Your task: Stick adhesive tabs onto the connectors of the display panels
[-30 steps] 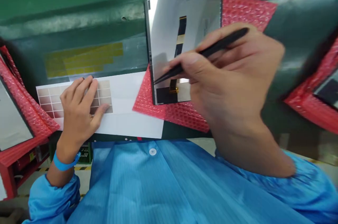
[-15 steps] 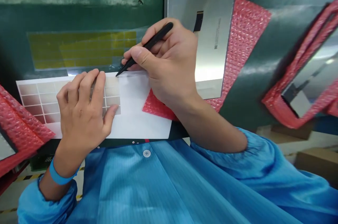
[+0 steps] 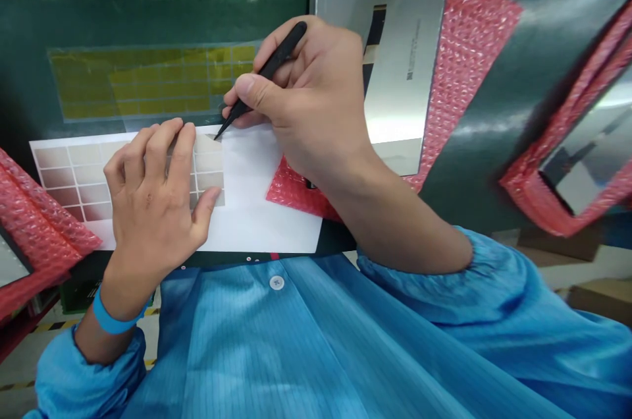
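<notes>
My left hand [image 3: 155, 188] lies flat across a white sheet [image 3: 266, 228], fingers stretched out and thumb spread to the right. The sheet carries a grid of pale grey, shiny rectangular stickers [image 3: 91, 173], some covered by that hand. Pinched in my right hand [image 3: 316, 99] are slim black tweezers [image 3: 279, 62], slanting down to the left. Their pointed tip touches the top right sticker [image 3: 210, 145], whose upper corner looks folded up. Whether the tip grips that corner is too small to tell.
Behind the sheet, a clear film with yellow rectangles [image 3: 148, 83] lies on the green table [image 3: 162, 10]. A silver display panel [image 3: 395, 89] rests on pink bubble wrap [image 3: 469, 56] at right. More pink bubble wrap [image 3: 44, 215] lies at left, and a wrapped panel [image 3: 587, 168] at far right.
The tweezers have tilted a little more upright, with their tip still at the top right sticker. That sticker's upper corner now looks raised. My left hand stays put while the view shifts slightly.
</notes>
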`<state>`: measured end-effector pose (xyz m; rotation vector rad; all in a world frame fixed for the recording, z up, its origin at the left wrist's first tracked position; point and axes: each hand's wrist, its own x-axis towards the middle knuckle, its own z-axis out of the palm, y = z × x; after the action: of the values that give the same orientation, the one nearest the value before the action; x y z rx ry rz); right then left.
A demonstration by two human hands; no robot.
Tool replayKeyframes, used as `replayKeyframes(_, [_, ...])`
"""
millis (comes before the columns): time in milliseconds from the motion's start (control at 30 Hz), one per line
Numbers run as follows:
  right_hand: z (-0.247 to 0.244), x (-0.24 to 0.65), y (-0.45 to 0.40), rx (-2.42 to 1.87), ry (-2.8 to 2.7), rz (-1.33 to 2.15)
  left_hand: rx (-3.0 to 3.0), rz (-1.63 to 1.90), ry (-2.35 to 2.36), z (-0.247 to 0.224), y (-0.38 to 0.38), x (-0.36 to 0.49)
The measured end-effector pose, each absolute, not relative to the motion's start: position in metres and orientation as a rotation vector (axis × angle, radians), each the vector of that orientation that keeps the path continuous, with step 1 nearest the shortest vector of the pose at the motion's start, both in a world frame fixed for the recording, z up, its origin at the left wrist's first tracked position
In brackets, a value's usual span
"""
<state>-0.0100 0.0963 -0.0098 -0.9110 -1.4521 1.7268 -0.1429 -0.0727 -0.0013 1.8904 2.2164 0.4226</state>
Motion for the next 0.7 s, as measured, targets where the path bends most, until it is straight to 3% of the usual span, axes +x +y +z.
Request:
replayKeyframes(167, [0.008, 0.013, 0.102, -0.919, -1.308, 1.797, 1.905, 0.394, 2.226, 0.001, -0.071, -0.148])
replayKeyframes(400, [0.021, 0.107, 0.139, -1.128, -1.241, 1.551, 1.853, 0.398, 2.215, 0.017, -0.062, -0.148])
replayKeyframes(600, [0.013, 0.136, 0.142, -1.214, -1.262, 1.51, 1.984, 0.902, 2.082, 0.019, -0.028, -0.069])
replayKeyframes(700, [0.013, 0.133, 0.142, -1.246, -1.285, 1.556, 2.007, 0.927, 2.038, 0.006, -0.013, -0.035])
